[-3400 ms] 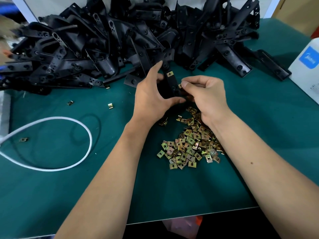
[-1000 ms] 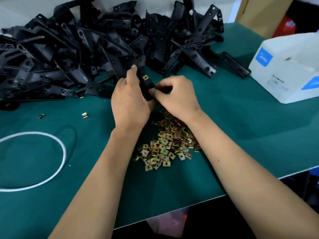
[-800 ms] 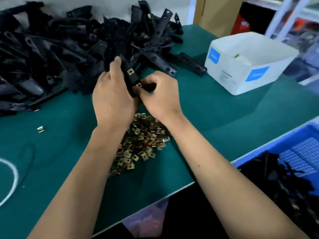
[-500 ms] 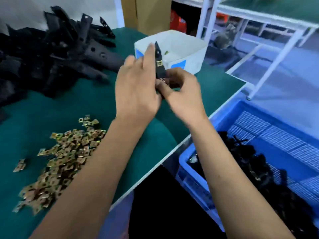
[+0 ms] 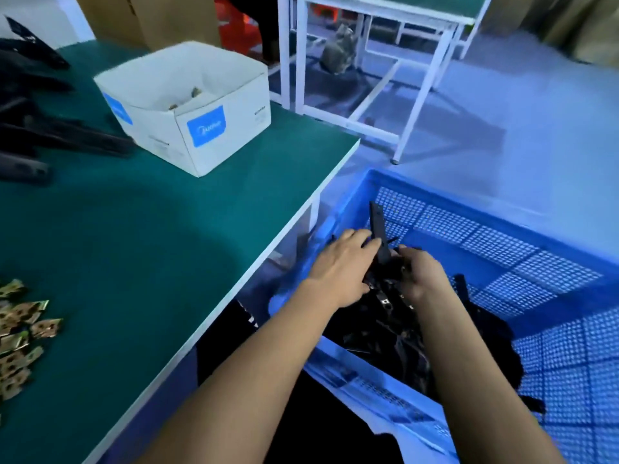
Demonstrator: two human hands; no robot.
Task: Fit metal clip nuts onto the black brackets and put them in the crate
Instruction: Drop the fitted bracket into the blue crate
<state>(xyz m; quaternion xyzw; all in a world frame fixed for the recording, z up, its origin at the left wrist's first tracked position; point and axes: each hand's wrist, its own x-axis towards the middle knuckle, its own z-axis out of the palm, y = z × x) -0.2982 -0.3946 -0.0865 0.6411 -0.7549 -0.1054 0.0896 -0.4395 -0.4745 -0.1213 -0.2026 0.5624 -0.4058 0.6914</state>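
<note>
**Bracket held upright over the crate, both hands on its lower end**

Where the black bracket [image 5: 377,229] rises between the two hands, its long axis stands nearly upright, the free end pointing up and a little away from the person toward the crate's far wall, the lower end buried between the fingers. It sits above the near left corner of the blue crate [image 5: 502,236], over the heap of finished brackets [image 5: 395,333] lying inside along the near wall.

The left hand [image 5: 338,266] has its fingers curled round the lower part from the table side. The right hand [image 5: 420,276] closes on the same lower end from the other side, fingers bent inward. Whether a clip nut is seated on this piece I cannot tell; the hands cover that part.

To my eye the fitting is done and the drop is next. Both hands are equally close, and the heap lies straight below them, so letting go would send the bracket down lengthwise onto the pile.

Outward from there, the green desk [image 5: 167,236] runs its right edge just beside the crate. A white box [image 5: 204,135] stands near its far right corner, loose clip nuts [image 5: 20,326] at its left edge, unfitted brackets [image 5: 50,139] at the far left.
</note>
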